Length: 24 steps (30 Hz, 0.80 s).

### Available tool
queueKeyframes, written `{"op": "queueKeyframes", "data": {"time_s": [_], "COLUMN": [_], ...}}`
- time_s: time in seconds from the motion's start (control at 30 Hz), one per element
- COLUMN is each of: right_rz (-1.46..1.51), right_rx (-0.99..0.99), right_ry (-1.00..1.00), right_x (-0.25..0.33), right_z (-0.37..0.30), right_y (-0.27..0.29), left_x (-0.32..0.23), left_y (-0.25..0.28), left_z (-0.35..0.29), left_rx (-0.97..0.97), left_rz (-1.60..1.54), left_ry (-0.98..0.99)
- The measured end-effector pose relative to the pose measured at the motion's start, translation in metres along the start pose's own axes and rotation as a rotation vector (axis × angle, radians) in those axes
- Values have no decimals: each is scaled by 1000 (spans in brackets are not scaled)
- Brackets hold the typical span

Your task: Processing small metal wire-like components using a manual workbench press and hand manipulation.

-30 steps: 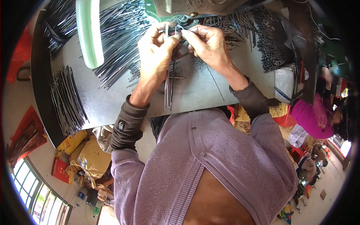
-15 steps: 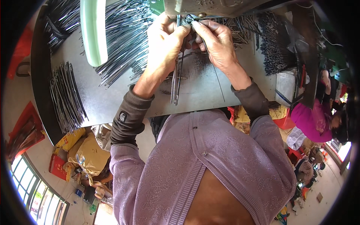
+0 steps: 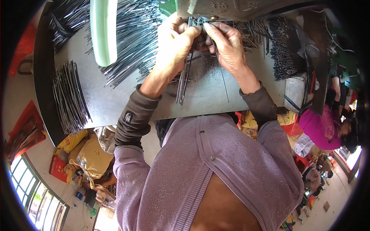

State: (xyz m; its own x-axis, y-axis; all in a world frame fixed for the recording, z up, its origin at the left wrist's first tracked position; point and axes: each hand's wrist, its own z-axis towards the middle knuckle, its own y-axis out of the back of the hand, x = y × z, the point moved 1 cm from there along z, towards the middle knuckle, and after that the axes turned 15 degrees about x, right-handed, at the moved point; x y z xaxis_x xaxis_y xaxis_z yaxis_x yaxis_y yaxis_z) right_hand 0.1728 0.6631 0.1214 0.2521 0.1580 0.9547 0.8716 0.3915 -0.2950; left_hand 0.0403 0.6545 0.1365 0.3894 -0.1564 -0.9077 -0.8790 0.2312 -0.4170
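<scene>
My left hand (image 3: pixel 172 48) is closed on a few long, thin metal strips (image 3: pixel 182 87) whose ends hang down toward the table's near edge. Beside it, my right hand (image 3: pixel 230 46) pinches a thinner dark strip (image 3: pixel 222 77) that slants downward. Fingertips of both hands meet just under a brown metal plate (image 3: pixel 223 11), where the strips' upper ends come together. A small shiny curl of metal shows between the fingers, too fine to make out. Some fingers are hidden behind the strips.
A large pile of metal strips (image 3: pixel 129 46) covers the grey table (image 3: pixel 131 111) left of my hands. A smaller bundle (image 3: pixel 71 96) lies far left, a dark bundle (image 3: pixel 284 50) right. A pale green curved piece (image 3: pixel 104 34) overhangs. Another person in magenta (image 3: pixel 320 127) is at right.
The whole view has shifted slightly. Both hands stay together under the plate with the strips in them; the fingers have moved only a little, and the strips' lower ends have swung slightly.
</scene>
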Motion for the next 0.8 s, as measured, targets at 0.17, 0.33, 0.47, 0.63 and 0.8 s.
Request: {"op": "queueKeyframes", "data": {"time_s": [0.17, 0.33, 0.47, 0.63, 0.8], "right_rz": [-64, 154, -34, 33, -29], "right_rx": [-16, 204, 228, 333, 337], "right_ry": [16, -275, -354, -293, -324], "right_x": [0, 10, 15, -2, 10], "right_z": [0, 6, -1, -26, -23], "right_y": [-1, 15, 11, -4, -1], "left_x": [5, -1, -3, -3, -9], "left_y": [3, 6, 7, 2, -3], "left_z": [1, 5, 5, 3, 3], "left_rx": [21, 30, 26, 14, -5], "left_rz": [13, 18, 12, -11, 61], "left_ry": [-15, -12, 36, -14, -13]}}
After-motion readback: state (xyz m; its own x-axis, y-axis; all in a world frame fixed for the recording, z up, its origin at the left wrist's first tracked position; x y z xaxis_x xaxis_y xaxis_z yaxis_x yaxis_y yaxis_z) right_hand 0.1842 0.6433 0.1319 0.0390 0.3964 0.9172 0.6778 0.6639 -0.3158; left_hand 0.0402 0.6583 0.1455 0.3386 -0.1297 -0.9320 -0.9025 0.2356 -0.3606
